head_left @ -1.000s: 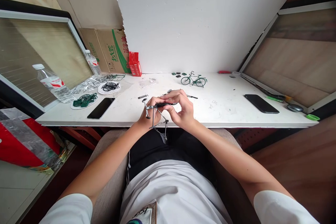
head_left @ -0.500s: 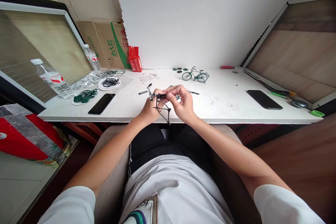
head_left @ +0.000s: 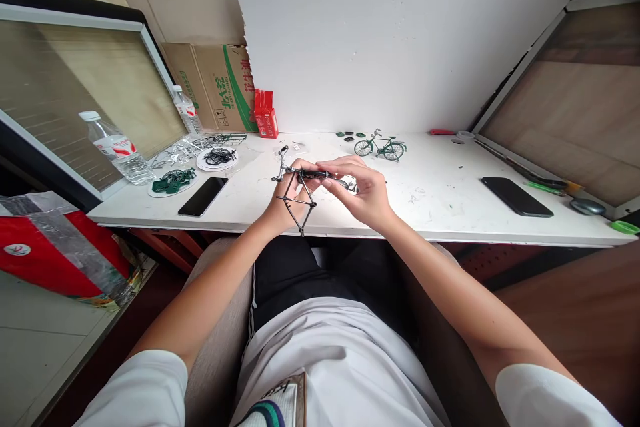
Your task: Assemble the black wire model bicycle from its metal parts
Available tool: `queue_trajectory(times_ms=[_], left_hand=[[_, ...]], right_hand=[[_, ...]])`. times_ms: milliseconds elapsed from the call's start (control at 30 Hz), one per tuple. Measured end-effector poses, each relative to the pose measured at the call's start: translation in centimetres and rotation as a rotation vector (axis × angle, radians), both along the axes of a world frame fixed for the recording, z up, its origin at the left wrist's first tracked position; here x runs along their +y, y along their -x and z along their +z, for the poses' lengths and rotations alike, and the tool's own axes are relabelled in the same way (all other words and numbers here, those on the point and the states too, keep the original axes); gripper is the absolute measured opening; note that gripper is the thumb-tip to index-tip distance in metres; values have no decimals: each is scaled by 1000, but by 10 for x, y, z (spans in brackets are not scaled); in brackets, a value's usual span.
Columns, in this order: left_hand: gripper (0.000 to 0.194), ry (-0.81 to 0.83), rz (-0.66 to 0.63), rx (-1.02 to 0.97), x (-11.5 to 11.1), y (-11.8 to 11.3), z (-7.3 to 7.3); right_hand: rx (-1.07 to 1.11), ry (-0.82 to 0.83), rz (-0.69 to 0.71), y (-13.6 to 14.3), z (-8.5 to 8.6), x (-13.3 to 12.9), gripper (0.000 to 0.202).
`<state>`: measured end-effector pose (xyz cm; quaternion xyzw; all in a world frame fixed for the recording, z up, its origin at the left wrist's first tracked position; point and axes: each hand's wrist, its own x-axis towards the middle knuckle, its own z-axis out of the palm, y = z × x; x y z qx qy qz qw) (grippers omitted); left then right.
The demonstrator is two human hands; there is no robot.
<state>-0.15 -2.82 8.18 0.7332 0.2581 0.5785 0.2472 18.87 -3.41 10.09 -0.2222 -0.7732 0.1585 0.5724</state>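
Over the front edge of the desk, my left hand point(head_left: 285, 203) is closed on a small black model bicycle frame point(head_left: 300, 201) with silver handlebars point(head_left: 283, 163). The frame's open triangle hangs down toward my lap. My right hand point(head_left: 363, 190) reaches in from the other side, its thumb and fingertips pinching a dark, slender part at the end of the frame. That part's exact shape is mostly hidden by the fingers. Part of a wheel point(head_left: 343, 183) shows behind my right hand. Farther back stands a green model bicycle point(head_left: 381, 147), assembled and upright.
To the left are a white plate with black parts point(head_left: 220, 157), green parts point(head_left: 174, 181), a phone point(head_left: 203, 197) and a water bottle point(head_left: 120, 150). A red box point(head_left: 266, 115) stands by the wall. Another phone point(head_left: 517, 197) lies on the right.
The camera view has shifted slightly, so the desk items appear farther right. The bicycle frame has tilted, its lower tip swinging left. My right hand's fingers have straightened and moved a little right.
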Motion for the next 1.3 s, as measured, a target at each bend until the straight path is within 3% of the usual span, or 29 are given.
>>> queue_trajectory(times_ms=[233, 367, 633, 967, 1133, 1300], left_hand=[[30, 81, -203, -77, -20, -9, 18], [35, 92, -243, -78, -39, -13, 28], [39, 34, -203, -38, -71, -18, 40], [32, 22, -240, -48, -85, -22, 44], [32, 14, -139, -76, -85, -21, 42], [38, -22, -71, -60, -87, -23, 43]], right_hand=[[106, -106, 18, 4, 14, -19, 24], [150, -151, 39, 4, 21, -34, 26], [211, -233, 46, 6, 25, -63, 35], [176, -256, 34, 4, 34, -77, 34], [143, -180, 17, 2, 36, -71, 34], [281, -139, -130, 1, 32, -57, 34]])
